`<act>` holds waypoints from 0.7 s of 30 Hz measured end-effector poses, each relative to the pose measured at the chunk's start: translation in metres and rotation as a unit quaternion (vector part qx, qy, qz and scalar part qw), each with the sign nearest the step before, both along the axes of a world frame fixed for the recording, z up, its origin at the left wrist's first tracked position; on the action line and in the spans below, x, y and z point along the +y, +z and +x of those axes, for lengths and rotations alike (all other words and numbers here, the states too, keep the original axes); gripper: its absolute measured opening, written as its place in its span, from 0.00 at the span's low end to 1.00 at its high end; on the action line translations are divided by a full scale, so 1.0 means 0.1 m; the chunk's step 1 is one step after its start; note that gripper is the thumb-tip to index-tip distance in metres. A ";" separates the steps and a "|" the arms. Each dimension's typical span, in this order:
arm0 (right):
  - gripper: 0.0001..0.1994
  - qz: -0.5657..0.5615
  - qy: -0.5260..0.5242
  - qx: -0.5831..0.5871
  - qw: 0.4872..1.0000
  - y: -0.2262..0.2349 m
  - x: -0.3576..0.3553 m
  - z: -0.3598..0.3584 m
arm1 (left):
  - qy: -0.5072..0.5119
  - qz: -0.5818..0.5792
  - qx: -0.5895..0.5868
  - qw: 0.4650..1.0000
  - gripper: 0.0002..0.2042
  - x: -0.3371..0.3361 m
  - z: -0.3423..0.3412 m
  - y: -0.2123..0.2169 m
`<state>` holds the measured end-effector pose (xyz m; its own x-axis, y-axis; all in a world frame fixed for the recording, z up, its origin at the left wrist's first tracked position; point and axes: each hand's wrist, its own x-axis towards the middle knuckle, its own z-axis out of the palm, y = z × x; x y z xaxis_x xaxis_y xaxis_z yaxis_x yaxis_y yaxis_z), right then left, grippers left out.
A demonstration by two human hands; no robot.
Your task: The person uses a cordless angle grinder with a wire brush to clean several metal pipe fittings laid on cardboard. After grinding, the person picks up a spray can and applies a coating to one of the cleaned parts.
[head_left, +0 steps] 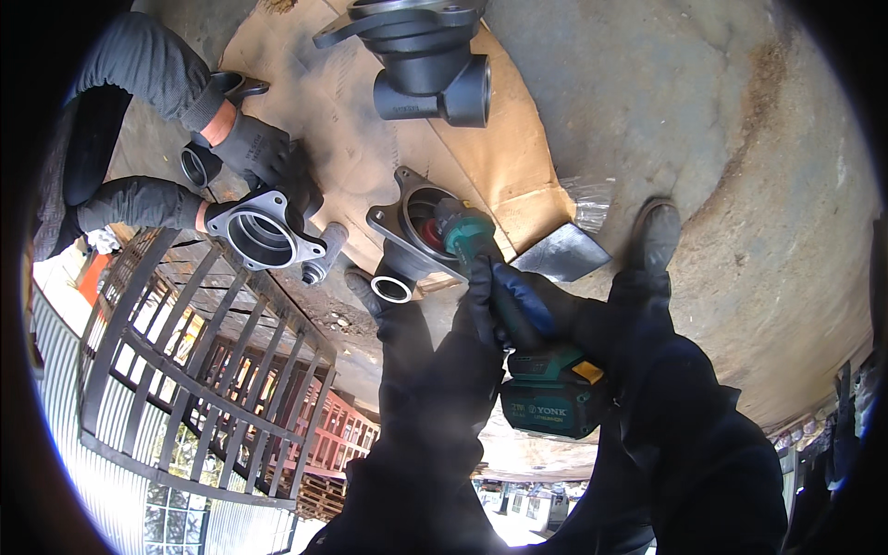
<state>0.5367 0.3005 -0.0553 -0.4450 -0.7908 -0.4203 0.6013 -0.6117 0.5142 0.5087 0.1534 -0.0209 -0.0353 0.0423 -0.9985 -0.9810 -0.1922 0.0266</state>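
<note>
A green and black cordless angle grinder (504,305) lies in my gloved hands, its large battery (550,402) toward me. My right hand (529,298), in a dark glove with a blue patch, wraps round the grinder's body. Against the body's left side, the dark-gloved fingers of my left hand (480,298) are closed, partly in shadow. The grinder's head, with a red disc (430,233), is inside the round mouth of a black flanged metal casting (404,217). This casting sits on cardboard near my feet, a smaller ring-shaped opening (391,289) at its lower end.
At the left, a co-worker's grey-gloved hands (264,153) are at another flanged casting (262,231). A tool with a metallic barrel (326,252) lies beside it. A large casting (425,74) stands on the cardboard (351,129). A dark flat sheet (562,252) and a metal rack (199,370) are nearby.
</note>
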 end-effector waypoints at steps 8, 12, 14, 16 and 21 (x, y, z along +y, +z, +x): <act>0.26 0.137 0.128 0.078 0.979 0.01 -0.06 -0.23 | 0.015 -0.001 -0.046 0.999 0.31 -0.09 -0.24 0.08; 0.30 0.231 0.155 0.087 0.957 0.08 -0.05 -0.11 | -0.026 -0.039 -0.005 0.999 0.33 -0.04 -0.16 0.03; 0.29 0.160 0.118 0.012 0.980 0.06 -0.09 0.02 | -0.026 -0.046 -0.044 0.998 0.33 -0.07 -0.11 -0.06; 0.29 0.103 0.073 -0.024 0.992 -0.06 -0.22 0.08 | -0.046 -0.050 -0.078 0.995 0.33 -0.13 -0.10 -0.12; 0.26 -0.004 -0.087 -0.124 0.988 -0.12 -0.43 0.11 | -0.062 -0.140 -0.130 0.980 0.33 -0.08 -0.24 -0.04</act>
